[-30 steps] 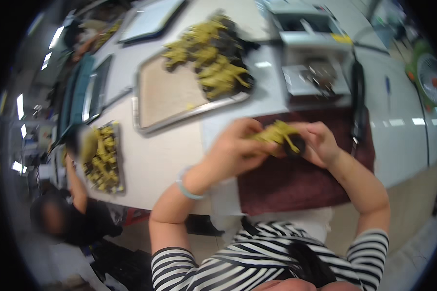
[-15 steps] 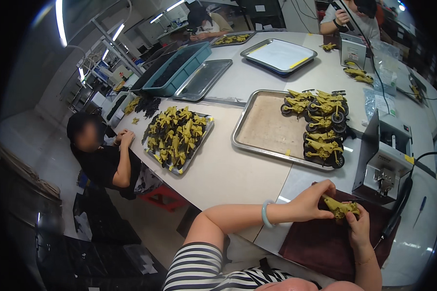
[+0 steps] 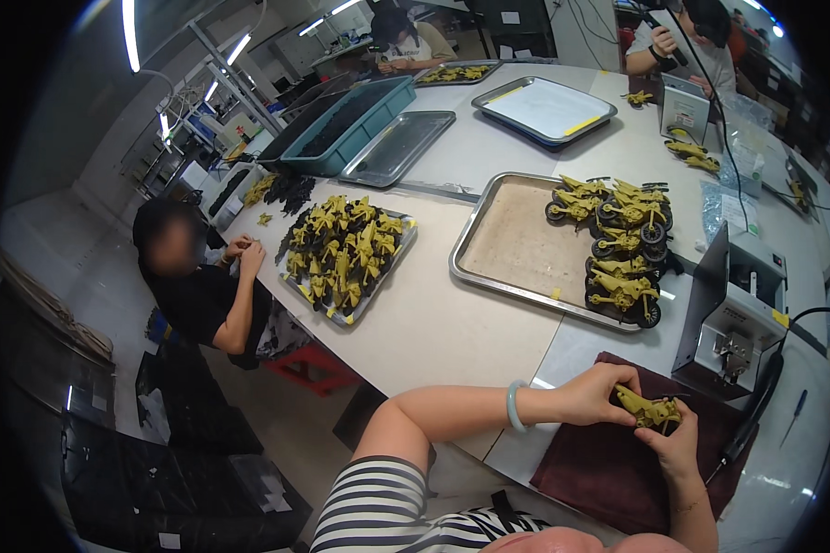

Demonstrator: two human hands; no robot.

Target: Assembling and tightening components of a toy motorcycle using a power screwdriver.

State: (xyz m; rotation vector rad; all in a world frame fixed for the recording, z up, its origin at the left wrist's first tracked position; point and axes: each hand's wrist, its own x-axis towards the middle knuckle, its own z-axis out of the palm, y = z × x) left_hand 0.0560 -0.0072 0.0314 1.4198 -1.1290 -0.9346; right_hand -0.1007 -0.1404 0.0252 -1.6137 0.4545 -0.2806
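Between my two hands is a yellow toy motorcycle body (image 3: 647,409) with dark parts, held above a dark red cloth (image 3: 572,458). My left hand (image 3: 598,394), with a pale bangle at its wrist, grips the body's left end between thumb and fingers. On the other end, the fingers of my right hand (image 3: 673,444) are closed around it. No wheels can be made out on this piece. Beyond the cloth, a metal tray (image 3: 503,230) carries several yellow motorcycles (image 3: 622,290) with black wheels along its right side.
A grey metal device (image 3: 733,323) stands right of the tray, with a black corded tool (image 3: 752,415) and a screwdriver (image 3: 795,417) nearby. Another tray heaped with yellow-and-black parts (image 3: 346,249) lies left, beside a seated person (image 3: 203,286). Teal bins (image 3: 350,134) stand farther back.
The motorcycle body has tilted a little in my hands, and my right fingers have shifted on it. The whole view has swung slightly left.
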